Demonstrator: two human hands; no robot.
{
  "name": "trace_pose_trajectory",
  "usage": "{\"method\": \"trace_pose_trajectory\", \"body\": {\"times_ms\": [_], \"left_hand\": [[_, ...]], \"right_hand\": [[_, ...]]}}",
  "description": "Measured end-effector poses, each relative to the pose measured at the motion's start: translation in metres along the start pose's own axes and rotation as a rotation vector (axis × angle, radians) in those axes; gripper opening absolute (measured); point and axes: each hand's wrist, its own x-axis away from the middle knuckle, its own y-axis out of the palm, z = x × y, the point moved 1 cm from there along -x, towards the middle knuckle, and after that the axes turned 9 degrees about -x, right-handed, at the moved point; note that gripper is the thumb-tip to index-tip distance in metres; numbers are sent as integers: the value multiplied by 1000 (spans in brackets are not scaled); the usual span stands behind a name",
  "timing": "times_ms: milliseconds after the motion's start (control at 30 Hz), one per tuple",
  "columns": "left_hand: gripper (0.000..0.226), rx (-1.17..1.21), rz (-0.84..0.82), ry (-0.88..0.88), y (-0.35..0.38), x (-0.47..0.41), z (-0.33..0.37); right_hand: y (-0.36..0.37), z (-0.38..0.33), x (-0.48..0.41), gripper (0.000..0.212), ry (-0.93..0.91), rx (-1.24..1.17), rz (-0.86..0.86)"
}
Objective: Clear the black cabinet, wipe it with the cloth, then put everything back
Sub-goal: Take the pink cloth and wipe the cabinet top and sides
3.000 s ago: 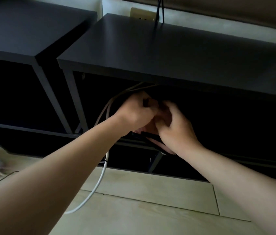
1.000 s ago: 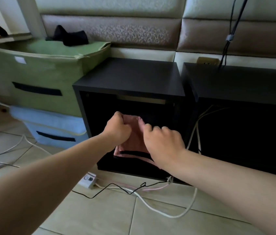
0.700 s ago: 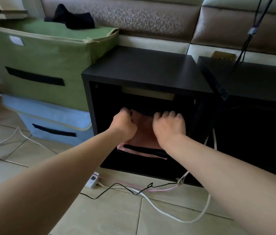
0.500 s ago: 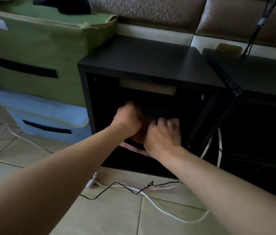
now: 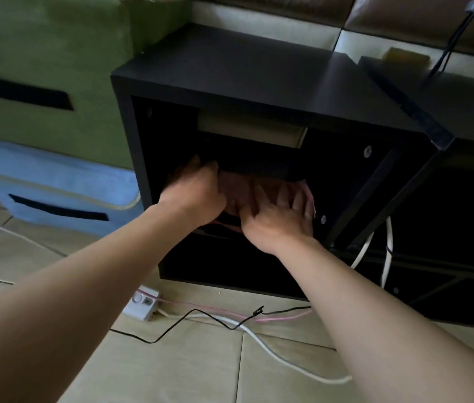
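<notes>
Inside the black cabinet [image 5: 230, 71], toward its left wall, the left hand [image 5: 198, 193] lies on the pink cloth [image 5: 238, 190], its grip too blurred to tell. Right of it, the right hand [image 5: 283, 216] presses the cloth with spread, straight fingers.

Bare forearms [image 5: 119, 257]; left hand [image 5: 195, 196], right hand [image 5: 279, 219] bare.
</notes>
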Motion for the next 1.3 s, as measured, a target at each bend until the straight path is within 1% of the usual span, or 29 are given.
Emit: {"method": "trace_pose_trajectory", "body": {"times_ms": [100,300,433,567,700,800,900,967,1067,1100,1133,1167,1200,1300], "left_hand": [[40,20,37,32,-3,-4,-4],[41,14,49,51,1,-18,-2],[46,10,5,14,5,-30,4],[49,26,-35,-16,10,-41,8],[50,16,-110,-64,16,-46,9],[55,-2,-202,-72,22,-47,9],[52,-29,-201,-63,23,-48,9],[54,-26,-200,-67,19,-46,9],[58,-68,-162,-32,13,-38,10],[58,-82,-137,-18,11,-35,10],[58,-89,-125,-13,10,-32,9],[57,-96,-116,-11,10,-29,9],[58,-104,-104,-6,9,-26,8],[57,-97,-96,42,4,-13,5]], "right_hand": [[-3,-2,-24,67,18,10,-12],[-9,-6,-75,67,41,10,-5],[-8,-7,-109,66,54,-52,25],[-9,-9,-137,65,-13,-16,99],[-15,-10,-155,63,-71,-66,68],[-7,-6,-182,68,-97,-66,121],[-7,-6,-195,69,-96,-7,109],[-9,-6,-194,70,-99,-4,89],[-5,-10,-181,82,-118,-29,157],[-4,-12,-173,76,-101,-44,145],[-6,-13,-164,65,-76,-51,88],[-7,-13,-155,59,-46,-63,21],[-10,-14,-139,60,-13,-82,-19],[-11,-18,-96,64,49,-80,-66]]}}
